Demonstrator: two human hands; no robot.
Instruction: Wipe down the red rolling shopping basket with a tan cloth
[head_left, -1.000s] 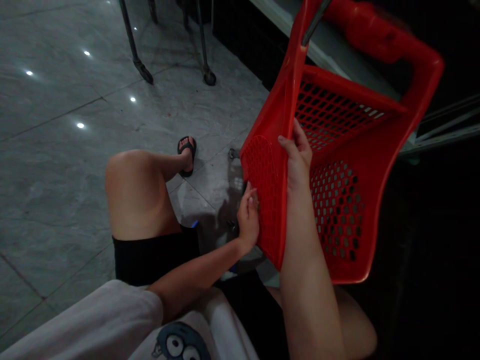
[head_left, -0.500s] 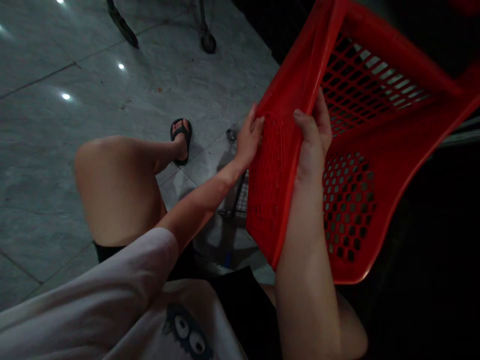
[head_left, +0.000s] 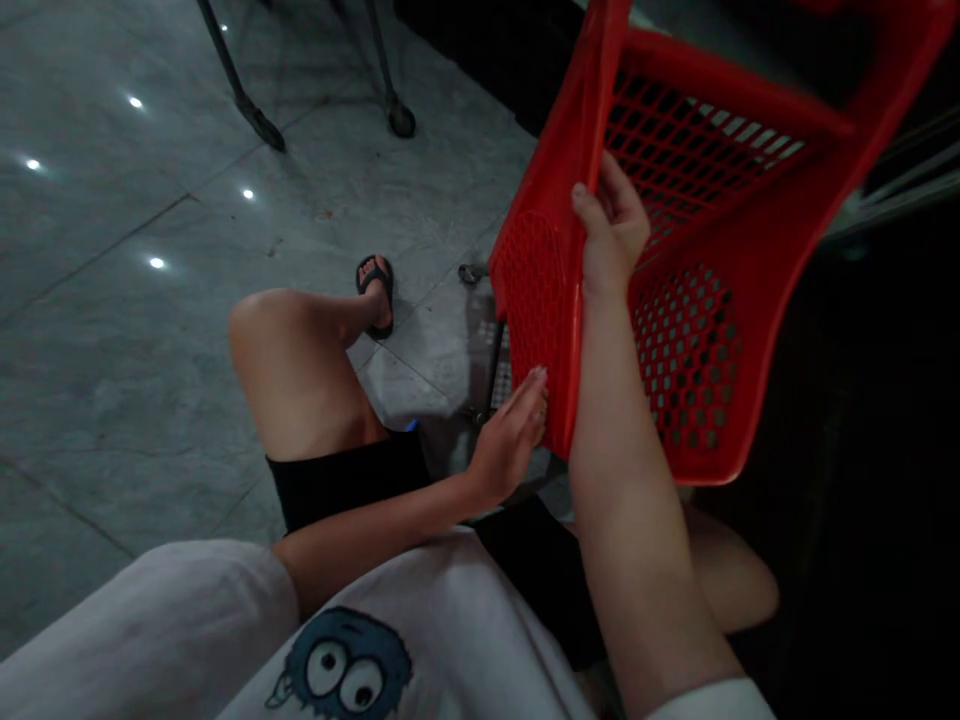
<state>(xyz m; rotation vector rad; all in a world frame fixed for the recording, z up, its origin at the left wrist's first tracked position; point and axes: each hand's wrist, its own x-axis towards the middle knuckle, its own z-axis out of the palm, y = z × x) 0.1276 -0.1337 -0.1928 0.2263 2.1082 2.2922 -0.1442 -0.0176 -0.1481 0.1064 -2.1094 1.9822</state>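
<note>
A red plastic shopping cart [head_left: 720,390] with perforated sides fills the right half, its open inside facing right. My right hand [head_left: 611,230] grips the rim of its near side wall, with the thumb on the outer face and the fingers curled over to the inside. Lower down, my left hand [head_left: 510,435] is beside the outer face of that wall. Its fingers are stretched out together and appear to touch the honeycomb panel [head_left: 531,290]; nothing is held in it. The underside of the cart is mostly hidden.
A caster wheel [head_left: 471,273] and a dark metal leg [head_left: 493,365] show beneath the cart. At the top left stand other metal legs with a caster [head_left: 401,120]. My bent knee [head_left: 277,350] and sandalled foot [head_left: 376,290] are over the tiled floor [head_left: 150,390]. The far right is very dark.
My left hand has slid down the outer panel toward my body. My right hand keeps its grip on the rim. The cart appears slightly further left and higher in view.
</note>
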